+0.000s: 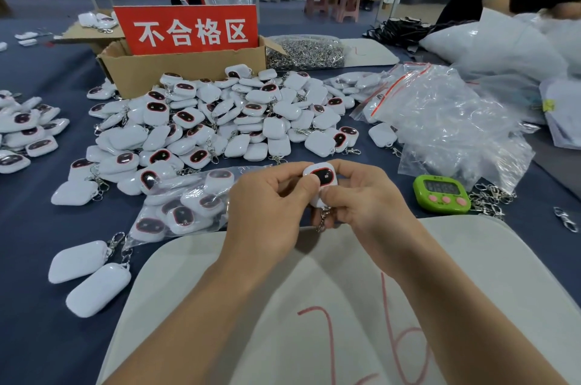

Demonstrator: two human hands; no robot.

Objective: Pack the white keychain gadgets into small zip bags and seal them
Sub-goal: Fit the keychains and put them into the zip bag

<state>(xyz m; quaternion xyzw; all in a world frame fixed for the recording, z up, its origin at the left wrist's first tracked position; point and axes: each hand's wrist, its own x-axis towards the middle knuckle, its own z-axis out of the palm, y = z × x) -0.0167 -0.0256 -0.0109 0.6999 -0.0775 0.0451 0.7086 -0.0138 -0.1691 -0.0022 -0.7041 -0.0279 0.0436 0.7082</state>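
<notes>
At the near edge of the table (37, 243), a white mat (490, 259) with red scrawl lies under my forearms. Above its far edge I have the left hand (267, 205) and right hand (371, 202) together. The fingers (355, 169) of both are curled and pinch one white keychain gadget (323, 176) between them, clear of the table. Its dark, red-rimmed face points up at the camera, and its metal clasp (323, 218) hangs below, between the palms. Just left of the left hand lies a clear bag (185, 205) filled with gadgets. Toward the near-left corner, two loose gadgets (88, 277) lie white backs up. Right of the right hand sits a green timer (441, 194), with loose clasps (490, 199) just beside it. Mid-table: the main pile of gadgets (220, 120), unbagged; a smaller pile (25, 133) at the left edge; a heap of clear zip bags (440, 114) with red seal strips toward the right edge. Behind the main pile stands a cardboard box (188, 73) carrying a red sign (188, 29), with a bag of metal clasps (305, 53) just beside its right side.
</notes>
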